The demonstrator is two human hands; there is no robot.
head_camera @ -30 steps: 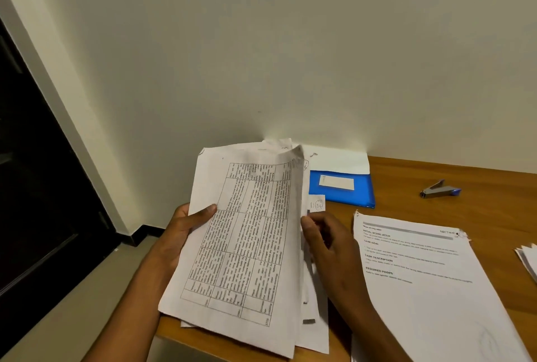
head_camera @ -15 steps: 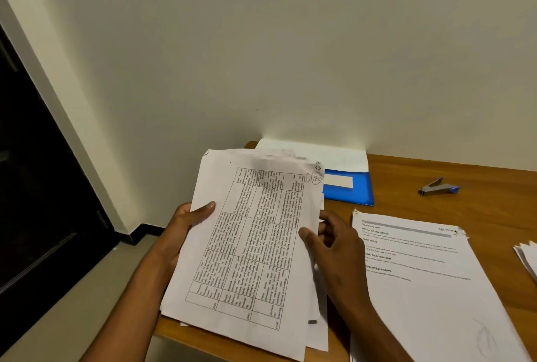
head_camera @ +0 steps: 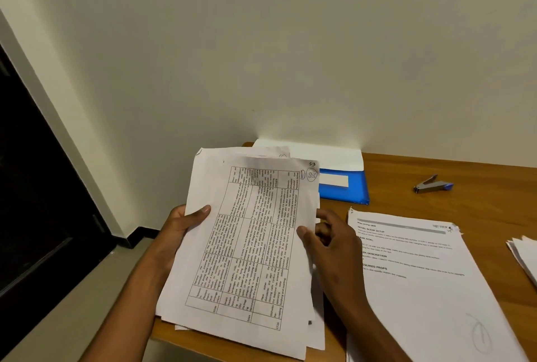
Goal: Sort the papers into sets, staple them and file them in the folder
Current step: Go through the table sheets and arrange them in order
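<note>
A stack of printed papers (head_camera: 250, 245) with a table on the top sheet is held tilted over the desk's left corner. My left hand (head_camera: 180, 231) grips its left edge, thumb on top. My right hand (head_camera: 328, 242) pinches the right edge, thumb on the top sheet, fingers behind. A blue folder (head_camera: 345, 187) with a white label lies behind the stack, a white sheet (head_camera: 319, 155) at its far side against the wall. A grey and blue stapler (head_camera: 433, 184) sits at the back right.
A stapled set of papers (head_camera: 421, 289) lies flat on the wooden desk (head_camera: 479, 196) to the right of my hands. Another pile of sheets (head_camera: 526, 257) shows at the right edge. A dark door (head_camera: 35, 201) stands on the left, floor below.
The top sheet, lifted and curled a second ago, now lies flat on the stack. My right hand let go of a small paper slip and moved to the stack's right edge.
</note>
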